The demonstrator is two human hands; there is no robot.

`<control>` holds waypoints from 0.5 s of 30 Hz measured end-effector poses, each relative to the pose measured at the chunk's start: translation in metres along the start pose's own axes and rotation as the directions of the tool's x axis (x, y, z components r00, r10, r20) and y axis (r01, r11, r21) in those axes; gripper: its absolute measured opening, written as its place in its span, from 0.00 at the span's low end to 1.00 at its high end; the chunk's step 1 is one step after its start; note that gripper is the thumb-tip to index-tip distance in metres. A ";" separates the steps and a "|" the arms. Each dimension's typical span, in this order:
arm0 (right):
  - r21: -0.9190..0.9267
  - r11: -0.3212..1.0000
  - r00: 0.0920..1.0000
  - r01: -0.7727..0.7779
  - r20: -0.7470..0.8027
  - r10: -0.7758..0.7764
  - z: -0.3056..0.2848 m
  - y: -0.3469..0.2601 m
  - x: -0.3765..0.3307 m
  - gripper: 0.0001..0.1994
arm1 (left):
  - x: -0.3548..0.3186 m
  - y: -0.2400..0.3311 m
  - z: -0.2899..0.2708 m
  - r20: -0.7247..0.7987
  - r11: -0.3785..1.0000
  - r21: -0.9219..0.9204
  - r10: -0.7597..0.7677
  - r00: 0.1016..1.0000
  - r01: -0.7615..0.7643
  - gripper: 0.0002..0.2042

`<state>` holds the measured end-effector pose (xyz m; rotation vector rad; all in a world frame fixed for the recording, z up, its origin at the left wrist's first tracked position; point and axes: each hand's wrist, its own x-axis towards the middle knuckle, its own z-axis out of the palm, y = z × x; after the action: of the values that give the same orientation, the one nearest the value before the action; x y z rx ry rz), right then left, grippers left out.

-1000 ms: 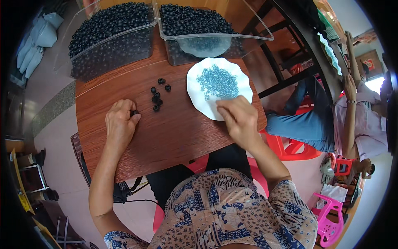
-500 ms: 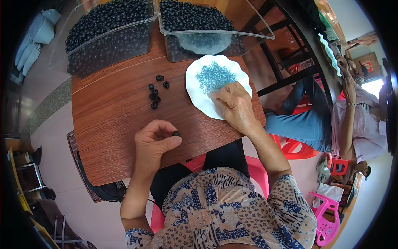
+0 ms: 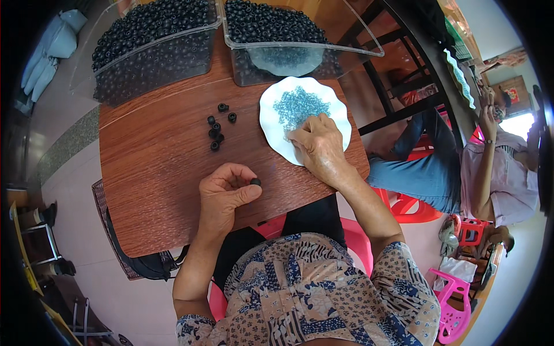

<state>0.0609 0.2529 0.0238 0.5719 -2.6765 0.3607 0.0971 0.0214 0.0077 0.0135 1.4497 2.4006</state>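
Between thumb and fingertips, my left hand (image 3: 224,193) pinches a small black cap-like piece (image 3: 255,181) above the near part of the table. My right hand (image 3: 319,144) reaches over a white scalloped plate (image 3: 274,142), its fingers drawn together at the near side of a heap of tiny clear bluish pieces (image 3: 300,105). Whatever sits in those fingertips is too small to make out. Left of the plate, several loose black pieces (image 3: 215,128) of the same kind lie on the wood.
Two clear plastic bins of black pieces stand at the far edge, a left bin (image 3: 156,75) and a right bin (image 3: 277,44). The brown table (image 3: 156,173) has a rounded right corner. On the right sits another person (image 3: 490,167), beside a dark table with another scalloped plate (image 3: 460,78).
My left hand has shifted right, toward the plate, with the black piece still pinched. My right hand has moved slightly left over the plate. The other person's hands have shifted.
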 end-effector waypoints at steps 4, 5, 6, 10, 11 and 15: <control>0.028 1.000 1.000 0.000 0.012 -0.001 -0.005 -0.002 0.000 0.07 | 0.001 -0.002 -0.002 0.013 1.000 -0.011 0.019 1.000 -0.019 0.12; 0.028 1.000 1.000 0.002 0.012 -0.002 -0.005 -0.003 0.001 0.07 | 0.001 -0.002 -0.003 0.017 1.000 -0.010 0.021 1.000 -0.020 0.12; 0.056 0.998 1.000 -0.002 0.005 0.001 -0.005 -0.003 0.002 0.06 | 0.001 -0.002 -0.003 0.016 1.000 -0.010 0.022 1.000 -0.021 0.12; 0.119 0.993 1.000 -0.007 0.000 0.007 -0.002 -0.007 0.006 0.05 | 0.000 0.000 -0.002 0.013 1.000 -0.011 0.009 1.000 -0.009 0.12; 0.118 0.993 1.000 -0.005 -0.001 0.006 -0.001 -0.007 0.006 0.05 | 0.000 0.001 -0.002 0.015 1.000 -0.007 0.003 1.000 -0.003 0.12; 0.123 0.992 1.000 -0.025 -0.003 0.026 0.002 -0.011 0.011 0.04 | 0.000 -0.001 -0.002 0.000 1.000 -0.023 0.015 1.000 -0.015 0.11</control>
<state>0.0552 0.2390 0.0284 0.5725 -2.6728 0.5367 0.0970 0.0203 0.0057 0.0196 1.4264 2.4293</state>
